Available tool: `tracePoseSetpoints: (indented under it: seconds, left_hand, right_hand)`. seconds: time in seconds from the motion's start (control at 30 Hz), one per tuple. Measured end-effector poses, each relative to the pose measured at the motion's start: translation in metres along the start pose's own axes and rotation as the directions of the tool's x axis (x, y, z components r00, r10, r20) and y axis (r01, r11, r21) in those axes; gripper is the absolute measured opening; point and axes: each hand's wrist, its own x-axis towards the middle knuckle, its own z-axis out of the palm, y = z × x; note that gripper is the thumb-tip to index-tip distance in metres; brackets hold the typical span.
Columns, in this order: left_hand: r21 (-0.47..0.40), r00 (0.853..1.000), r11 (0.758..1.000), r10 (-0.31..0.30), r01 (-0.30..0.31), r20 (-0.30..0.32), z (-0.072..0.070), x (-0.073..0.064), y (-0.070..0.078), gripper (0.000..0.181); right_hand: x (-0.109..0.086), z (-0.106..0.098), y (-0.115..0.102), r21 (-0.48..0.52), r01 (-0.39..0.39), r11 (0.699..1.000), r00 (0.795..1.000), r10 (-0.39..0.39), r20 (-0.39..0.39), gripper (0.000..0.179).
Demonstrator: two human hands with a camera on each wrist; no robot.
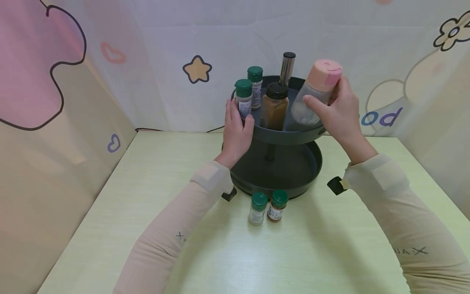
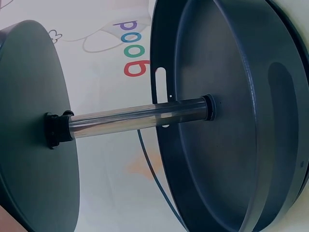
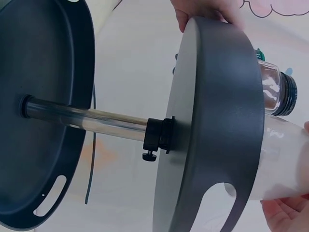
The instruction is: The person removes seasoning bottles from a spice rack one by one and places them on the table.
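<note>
A two-tier dark turntable rack stands on the table, its upper tray (image 1: 279,136) above a lower tray (image 1: 273,173). My left hand (image 1: 236,130) grips the upper tray's left rim, next to a green-capped spice jar (image 1: 244,96). In my right hand (image 1: 341,110) is a frosted bottle (image 1: 310,104) with a pink lid, tilted over the upper tray's right side. Its base is low inside the tray wall, as the right wrist view shows. Between the hands, a black-lidded jar of brown spice (image 1: 275,108) stands on the tray, with another green-capped jar (image 1: 256,90) behind.
Two small green-capped jars, one pale (image 1: 258,209) and one reddish (image 1: 277,206), stand on the table (image 1: 235,253) before the rack. A metal post (image 1: 287,69) rises above the upper tray. Behind hangs a patterned cloth (image 1: 165,81), with a thin black cable (image 1: 150,130) along its foot.
</note>
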Motion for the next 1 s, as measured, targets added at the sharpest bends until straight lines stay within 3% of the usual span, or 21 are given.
tracePoseSetpoints:
  seconds: [0.5, 1.0]
  left_hand:
    - [0.002, 1.000, 1.000, -0.002, 0.002, -0.001, -0.001, -0.001, 0.001, 0.064]
    - [0.003, 1.000, 1.000, 0.010, -0.010, -0.005, 0.000, 0.000, 0.000, 0.063]
  right_hand:
    - [-0.005, -0.005, -0.004, 0.042, 0.028, 0.999, 1.000, -0.028, -0.002, 0.056]
    - [-0.017, -0.016, -0.007, 0.206, 0.063, 0.976, 0.997, -0.071, 0.030, 0.053]
